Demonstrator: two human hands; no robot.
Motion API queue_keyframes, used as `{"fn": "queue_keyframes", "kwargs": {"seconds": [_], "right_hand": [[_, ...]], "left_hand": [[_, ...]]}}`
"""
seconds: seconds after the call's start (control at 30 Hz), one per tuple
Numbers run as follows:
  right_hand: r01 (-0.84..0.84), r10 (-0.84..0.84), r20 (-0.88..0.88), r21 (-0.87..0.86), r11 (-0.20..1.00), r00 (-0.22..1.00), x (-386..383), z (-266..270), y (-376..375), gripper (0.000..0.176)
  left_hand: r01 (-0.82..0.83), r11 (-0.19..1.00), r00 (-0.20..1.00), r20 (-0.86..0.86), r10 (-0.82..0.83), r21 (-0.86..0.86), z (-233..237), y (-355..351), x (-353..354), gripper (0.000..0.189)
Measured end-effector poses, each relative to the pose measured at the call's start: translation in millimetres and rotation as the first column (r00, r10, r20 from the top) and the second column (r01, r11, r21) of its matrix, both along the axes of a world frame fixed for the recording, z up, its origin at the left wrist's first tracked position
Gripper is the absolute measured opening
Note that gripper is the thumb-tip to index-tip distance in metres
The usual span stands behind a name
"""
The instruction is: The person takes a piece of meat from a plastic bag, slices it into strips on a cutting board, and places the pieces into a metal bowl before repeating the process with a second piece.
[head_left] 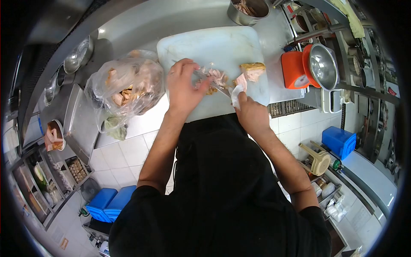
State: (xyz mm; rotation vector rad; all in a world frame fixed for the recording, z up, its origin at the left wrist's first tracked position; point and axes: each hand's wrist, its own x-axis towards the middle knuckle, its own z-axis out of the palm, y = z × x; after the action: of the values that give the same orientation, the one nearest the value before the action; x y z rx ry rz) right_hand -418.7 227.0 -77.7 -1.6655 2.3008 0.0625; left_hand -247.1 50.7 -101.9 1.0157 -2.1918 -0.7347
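A knife (222, 90) is gripped in my right hand (252, 115), its blade angled up and left across the white cutting board (205, 40). Something white (237, 95) shows at the handle, beside my fingers. Chopped meat (217, 77) lies in a small pile near the blade. Over the left side of this pile is my left hand (185, 83), thumb and fingers apart, fingertips close to the pieces and the blade's far end. A larger chunk of cooked meat (253, 72) with a browned edge sits on the board's right side, with a paler piece next to it.
A clear plastic bag of cooked meat (132, 85) stands left of the board. Beyond the board is a metal pot (248, 15) with meat strips inside. An orange scale (294, 70) with a steel bowl (323, 66) stands at right. Blue bins (113, 203) are below left.
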Motion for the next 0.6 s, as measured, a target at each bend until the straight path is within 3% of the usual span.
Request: {"fn": "queue_keyframes", "kwargs": {"seconds": [0.17,0.27,0.47,0.6], "right_hand": [[-0.058,0.056,-0.031,-0.081,0.995,0.998,-8.8,-3.1,6.0,0.04],[-0.095,0.091,-0.042,-0.105,0.99,0.995,-13.2,-5.2,11.0,0.044],[-0.161,0.159,-0.032,-0.119,0.98,0.987,-10.1,-8.8,15.2,0.042],[-0.094,0.099,0.034,-0.113,0.989,0.995,-6.2,-8.2,18.9,0.043]], "left_hand": [[0.203,0.976,0.902,0.373,-0.219,0.08,-2.7,-4.1,-4.7,0.088],[0.23,0.963,0.873,0.407,-0.267,0.14,-10.5,-11.3,-15.2,0.101],[0.187,0.982,0.884,0.44,-0.156,-0.026,-26.4,-22.2,-33.4,0.091],[0.157,0.981,0.951,0.286,-0.12,-0.112,-19.9,-21.1,-34.8,0.057]]}}
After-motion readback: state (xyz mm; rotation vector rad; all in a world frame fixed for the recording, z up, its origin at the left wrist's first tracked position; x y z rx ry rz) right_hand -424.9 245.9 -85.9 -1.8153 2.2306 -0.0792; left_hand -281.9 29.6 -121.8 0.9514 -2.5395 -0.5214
